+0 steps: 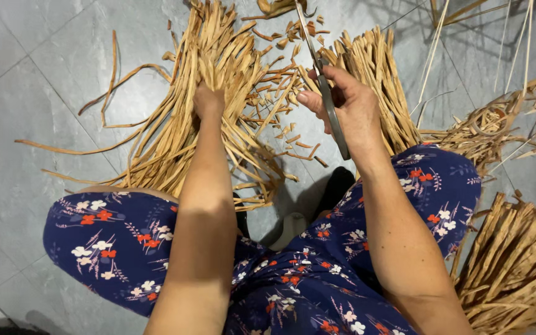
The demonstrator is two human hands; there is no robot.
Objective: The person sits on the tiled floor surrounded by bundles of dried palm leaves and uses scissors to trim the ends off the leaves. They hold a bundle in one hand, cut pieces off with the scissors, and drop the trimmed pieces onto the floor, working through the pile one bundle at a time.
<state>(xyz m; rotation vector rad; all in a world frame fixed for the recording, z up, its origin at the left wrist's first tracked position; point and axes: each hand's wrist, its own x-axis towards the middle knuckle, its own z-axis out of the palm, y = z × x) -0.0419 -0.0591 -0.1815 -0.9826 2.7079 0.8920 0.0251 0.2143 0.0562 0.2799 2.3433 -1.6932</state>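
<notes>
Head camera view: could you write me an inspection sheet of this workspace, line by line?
Surface: grey tiled floor.
Job's things: fanned bundle of long tan dried plant strips; long metal scissors.
Clutter: short cut-off strip pieces; second strip bundle; coiled strips; another strip pile.
Grippers: left hand grips the fanned bundle; right hand holds the scissors.
Cables: nothing seen.
Surroundings: navy floral fabric over the person's knees.

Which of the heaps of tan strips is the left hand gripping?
The left hand grips the big fanned bundle on the left; the bundle behind the scissors hand and the heap by the right knee lie untouched.
</notes>
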